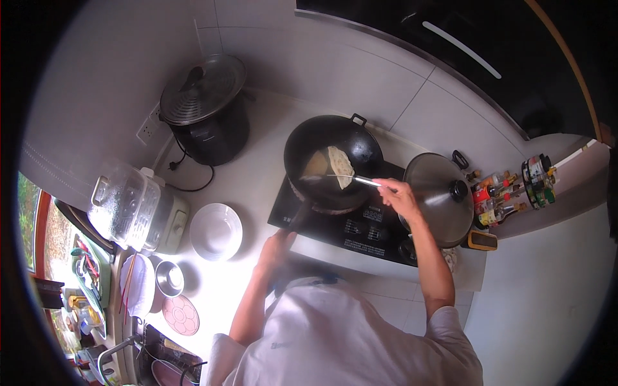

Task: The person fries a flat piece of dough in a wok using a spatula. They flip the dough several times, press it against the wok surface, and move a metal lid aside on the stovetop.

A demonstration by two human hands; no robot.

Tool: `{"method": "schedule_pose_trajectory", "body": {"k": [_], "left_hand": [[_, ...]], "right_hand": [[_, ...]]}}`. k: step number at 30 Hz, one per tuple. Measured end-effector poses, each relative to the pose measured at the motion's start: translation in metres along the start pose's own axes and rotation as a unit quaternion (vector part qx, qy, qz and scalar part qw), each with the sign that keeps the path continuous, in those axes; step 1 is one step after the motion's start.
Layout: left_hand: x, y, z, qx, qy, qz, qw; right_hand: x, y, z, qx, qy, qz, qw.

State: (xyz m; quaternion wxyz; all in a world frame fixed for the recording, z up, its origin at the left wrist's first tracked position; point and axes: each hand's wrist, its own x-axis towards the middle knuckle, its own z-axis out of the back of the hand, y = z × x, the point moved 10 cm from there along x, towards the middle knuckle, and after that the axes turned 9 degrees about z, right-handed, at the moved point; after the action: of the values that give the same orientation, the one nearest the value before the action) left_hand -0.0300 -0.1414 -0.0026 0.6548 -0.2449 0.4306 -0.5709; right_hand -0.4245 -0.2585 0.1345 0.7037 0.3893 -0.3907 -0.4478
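A black wok [318, 130] sits on the left part of a black cooktop [357, 231]. My left hand [280, 246] is at the end of the wok's dark handle [302, 216], with its fingers closed on it. From the right, my right hand [398, 195] grips the light handle of a metal spatula [367, 181], whose blade reaches into the wok. A pale, folded flatbread [341, 164] with browned spots lies there near the spatula. Beside it on the left is a yellowish-brown area [316, 164]; whether it is food or oil I cannot tell.
A large lid [434, 207] with a black knob covers the cooktop's right part, near sauce bottles [492, 198]. A black lidded pot [207, 130], a clear-sided steamer [140, 207], a white bowl [216, 231] and a small metal bowl [169, 279] stand to the left.
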Motion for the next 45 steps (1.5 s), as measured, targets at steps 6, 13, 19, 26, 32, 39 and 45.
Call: {"method": "schedule_pose_trajectory", "body": {"k": [6, 13, 19, 26, 32, 39, 45], "left_hand": [[-0.006, -0.008, 0.007, -0.001, -0.003, 0.0, 1.0], [-0.001, 0.007, 0.004, -0.006, -0.008, 0.018, 1.0], [-0.001, 0.008, 0.003, -0.003, 0.006, 0.027, 1.0], [0.002, 0.013, 0.003, 0.001, -0.002, 0.022, 1.0], [0.003, 0.01, 0.001, -0.003, 0.005, 0.021, 1.0], [0.003, 0.001, 0.002, -0.003, 0.003, 0.013, 1.0], [0.001, -0.004, 0.003, -0.012, 0.009, 0.003, 1.0]], "right_hand": [[0.018, -0.027, -0.023, 0.065, -0.088, -0.041, 0.993], [0.027, -0.037, -0.011, 0.056, -0.208, -0.047, 0.975], [0.037, -0.028, -0.024, -0.054, -0.179, 0.021, 0.982], [-0.008, -0.017, -0.039, 0.033, -0.27, -0.042, 0.961], [-0.05, 0.004, -0.031, -0.003, -0.266, -0.09, 0.96], [-0.065, 0.04, -0.027, -0.218, -0.234, 0.004, 0.948], [-0.051, 0.055, -0.019, -0.305, -0.235, 0.096, 0.918]]}}
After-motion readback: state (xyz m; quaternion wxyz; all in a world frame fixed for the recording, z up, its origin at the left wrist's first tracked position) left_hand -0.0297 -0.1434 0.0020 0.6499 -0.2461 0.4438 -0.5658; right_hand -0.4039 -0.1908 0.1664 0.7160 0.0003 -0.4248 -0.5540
